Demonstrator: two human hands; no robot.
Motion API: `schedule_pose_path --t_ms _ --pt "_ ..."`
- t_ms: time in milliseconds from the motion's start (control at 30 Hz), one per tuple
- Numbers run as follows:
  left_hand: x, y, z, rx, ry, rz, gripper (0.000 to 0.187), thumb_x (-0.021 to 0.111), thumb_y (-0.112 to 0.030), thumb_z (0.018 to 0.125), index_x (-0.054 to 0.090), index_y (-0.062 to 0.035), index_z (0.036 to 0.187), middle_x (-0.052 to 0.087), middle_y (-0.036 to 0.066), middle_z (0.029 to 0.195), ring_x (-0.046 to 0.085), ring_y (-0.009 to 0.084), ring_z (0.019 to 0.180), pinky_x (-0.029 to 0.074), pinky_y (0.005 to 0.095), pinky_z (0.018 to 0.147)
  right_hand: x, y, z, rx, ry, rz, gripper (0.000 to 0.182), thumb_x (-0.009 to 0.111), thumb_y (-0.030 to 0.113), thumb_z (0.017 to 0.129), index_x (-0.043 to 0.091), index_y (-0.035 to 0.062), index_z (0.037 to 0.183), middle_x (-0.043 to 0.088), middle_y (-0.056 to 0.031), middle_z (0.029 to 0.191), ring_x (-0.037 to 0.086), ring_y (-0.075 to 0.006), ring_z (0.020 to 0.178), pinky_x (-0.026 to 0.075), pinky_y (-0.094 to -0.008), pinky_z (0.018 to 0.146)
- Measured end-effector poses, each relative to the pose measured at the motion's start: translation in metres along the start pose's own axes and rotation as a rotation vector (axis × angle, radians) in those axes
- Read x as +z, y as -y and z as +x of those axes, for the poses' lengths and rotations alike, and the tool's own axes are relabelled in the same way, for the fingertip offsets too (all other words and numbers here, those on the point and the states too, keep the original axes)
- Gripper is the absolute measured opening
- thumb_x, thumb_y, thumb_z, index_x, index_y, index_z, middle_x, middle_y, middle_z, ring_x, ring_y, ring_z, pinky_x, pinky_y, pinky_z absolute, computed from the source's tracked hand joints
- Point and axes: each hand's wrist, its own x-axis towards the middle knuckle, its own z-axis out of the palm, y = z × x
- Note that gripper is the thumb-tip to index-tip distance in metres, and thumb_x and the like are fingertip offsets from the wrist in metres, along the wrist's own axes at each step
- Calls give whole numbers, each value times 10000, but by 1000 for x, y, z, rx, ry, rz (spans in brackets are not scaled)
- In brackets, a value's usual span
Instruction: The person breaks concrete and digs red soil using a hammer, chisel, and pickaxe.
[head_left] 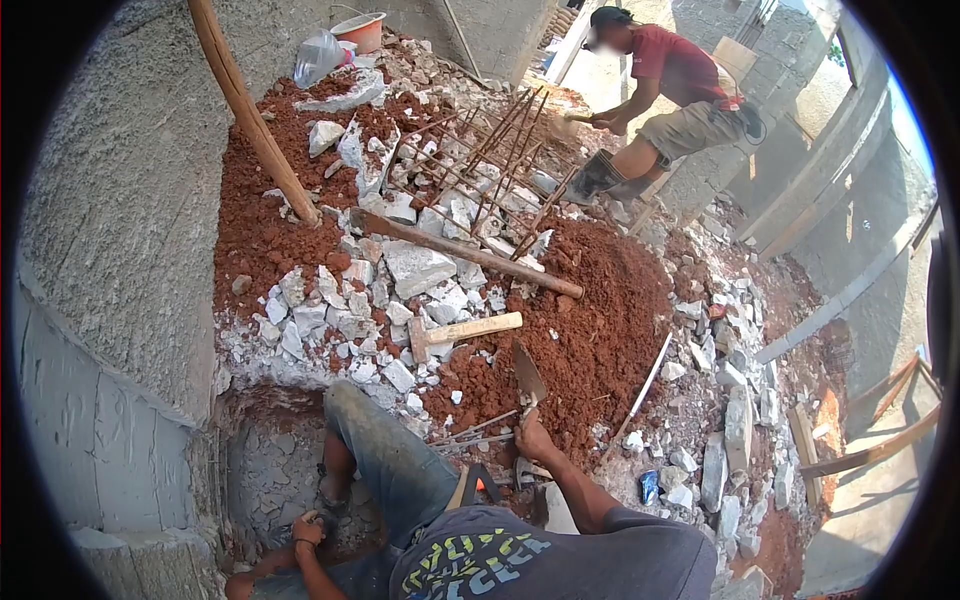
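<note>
My right hand [533, 437] is closed round the handle of a trowel [528, 376], whose blade points up over the edge of the red soil [600, 330]. Low on the left, my left hand [307, 531] is closed beside my bent leg, at the pit [265, 470] with grey rubble at its bottom. Something small and pale shows at its fingers, too small to name. A hammer [465, 330] with a wooden handle lies on the broken white stones [418, 268]. Above it rests a long-handled tool [470, 253].
A co-worker in a red shirt [680, 65] bends over with a tool at the upper right. Rusty rebar [500, 160] sticks up from the rubble. A wooden pole [250, 110] leans at the left. An orange bucket [362, 35] stands behind; stone slabs [738, 430] lie right.
</note>
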Motion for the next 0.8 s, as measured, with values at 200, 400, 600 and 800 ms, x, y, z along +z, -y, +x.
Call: schedule_pose_path --t_ms 200,400,600,800 --pt "-2 -9 -8 -26 -12 17 305 581 -68 860 618 -41 1161 662 110 718 609 169 511 479 294 447 -1 3 -1 34 20 -21 496 457 216 867 251 -139 1146 580 -344 847 580 -496 797 471 -533 681" --pt "4 44 29 39 68 -195 366 598 -8 809 580 16 1174 632 96 682 568 170 472 456 313 421 5 0 -10 -5 -14 -24 478 469 195 861 290 -153 1135 573 -348 836 576 -492 786 472 -526 670" --pt "4 41 27 42 68 -82 364 584 -4 812 573 29 1175 634 96 710 566 170 473 458 310 421 4 1 -11 0 0 -22 482 469 200 866 280 -151 1137 578 -335 815 581 -484 790 473 -519 672" --pt "0 -5 -4 -7 13 7 305 552 -69 873 606 -23 1170 666 110 777 604 171 508 484 298 448 -1 0 0 22 24 -50 455 446 216 876 258 -114 1127 583 -339 832 580 -492 801 469 -527 682"
